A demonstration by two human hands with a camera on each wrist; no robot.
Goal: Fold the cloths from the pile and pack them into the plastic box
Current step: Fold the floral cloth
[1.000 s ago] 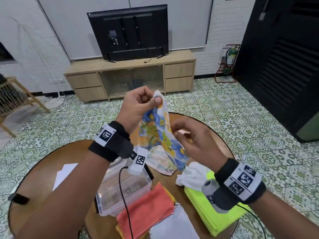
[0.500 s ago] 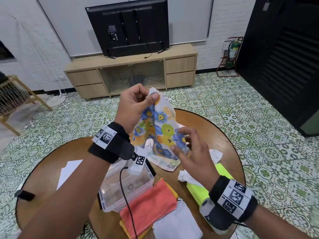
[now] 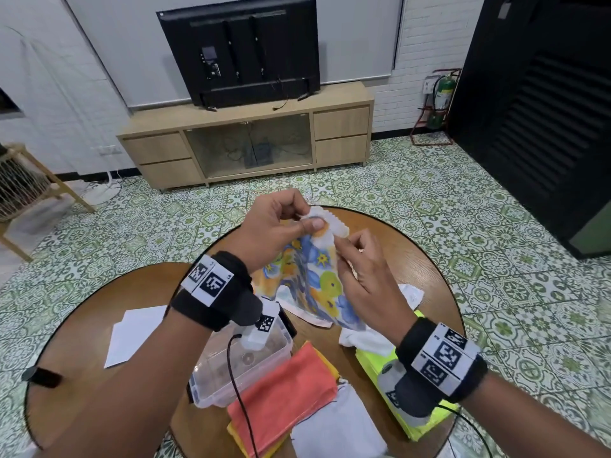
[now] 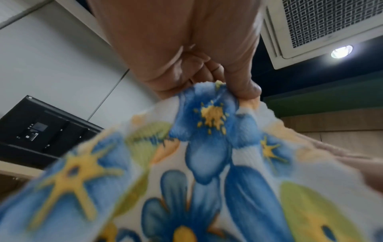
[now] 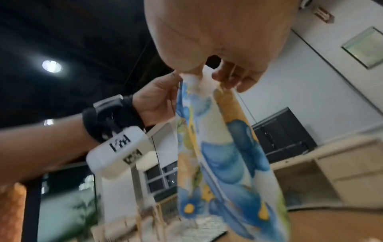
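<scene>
A floral cloth (image 3: 314, 282) with blue and yellow flowers hangs above the round wooden table (image 3: 406, 246). My left hand (image 3: 307, 218) pinches its top corner between thumb and fingers. My right hand (image 3: 345, 247) pinches the cloth just below and to the right of that. In the left wrist view the left hand (image 4: 228, 85) grips the bunched floral cloth (image 4: 207, 147). In the right wrist view the right hand (image 5: 199, 73) pinches the floral cloth (image 5: 217, 147), which hangs down from it. The clear plastic box (image 3: 211, 385) stands below my left wrist.
An orange-red cloth (image 3: 284, 401) over a yellow one, a white cloth (image 3: 337, 428) and a yellow-green stack (image 3: 380, 368) lie at the table's near side. A crumpled white cloth (image 3: 363, 340) sits under my right wrist. White paper (image 3: 132, 335) and a black object (image 3: 43, 376) lie left.
My right hand has gone from the cloth's lower edge up to its top, close to the left hand. The left hand has kept its pinch and the cloth has dropped a little.
</scene>
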